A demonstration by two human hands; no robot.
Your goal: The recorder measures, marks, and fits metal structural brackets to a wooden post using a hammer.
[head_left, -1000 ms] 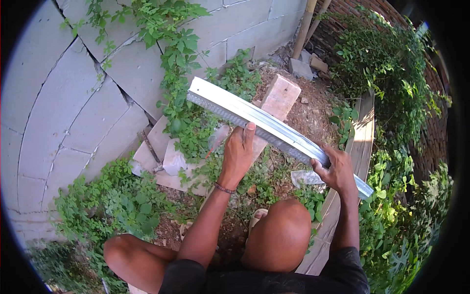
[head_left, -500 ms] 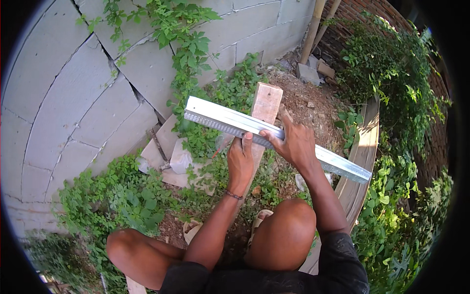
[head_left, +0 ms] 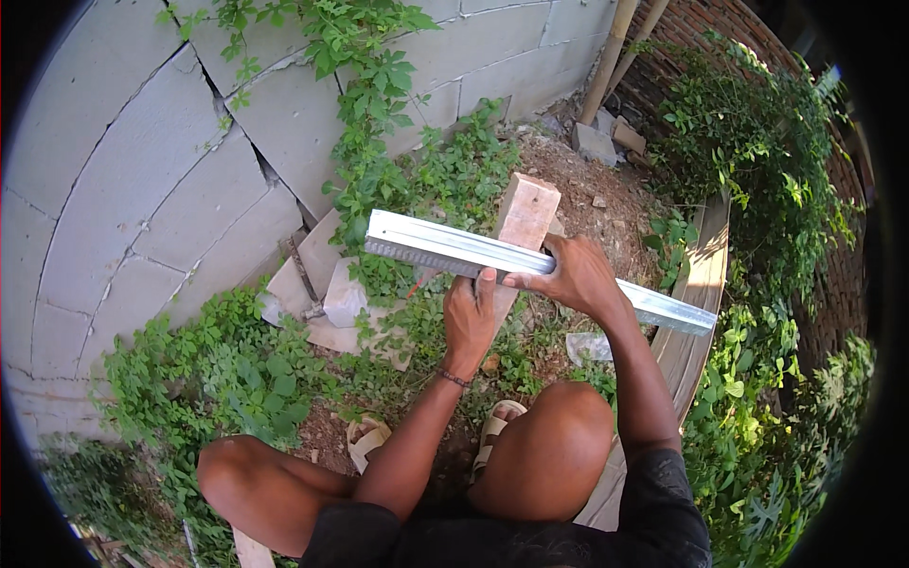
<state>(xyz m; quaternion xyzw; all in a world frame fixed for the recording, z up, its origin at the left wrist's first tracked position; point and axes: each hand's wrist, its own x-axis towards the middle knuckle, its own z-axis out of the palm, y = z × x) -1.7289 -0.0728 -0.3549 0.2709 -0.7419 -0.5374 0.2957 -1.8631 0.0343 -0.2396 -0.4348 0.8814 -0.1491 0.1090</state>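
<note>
A long silvery metal channel (head_left: 436, 239) lies slantwise across a wooden beam (head_left: 527, 210), its left end higher than its right. My left hand (head_left: 470, 317) grips the channel's near edge close to the beam, thumb pressed up against it and fingers underneath. Just to the right, my right hand (head_left: 582, 273) is closed around the channel, its thumb along the near side and its fingers over the far side. The two thumbs are close together. The underside of the channel, with its ridged near face, hides part of the beam.
A grey block wall (head_left: 180, 180) with open cracks rises at the left, and vines (head_left: 365, 95) hang down it. A hammer (head_left: 305, 275) lies by some flat pieces on the left. A long plank (head_left: 696, 312) runs along the right. Broken blocks (head_left: 595, 144) sit at the back.
The channel's left end has dropped slightly and the beam's top has shifted a little right and nearer. My right fingers have curled from pointing outward to closing round the channel.
</note>
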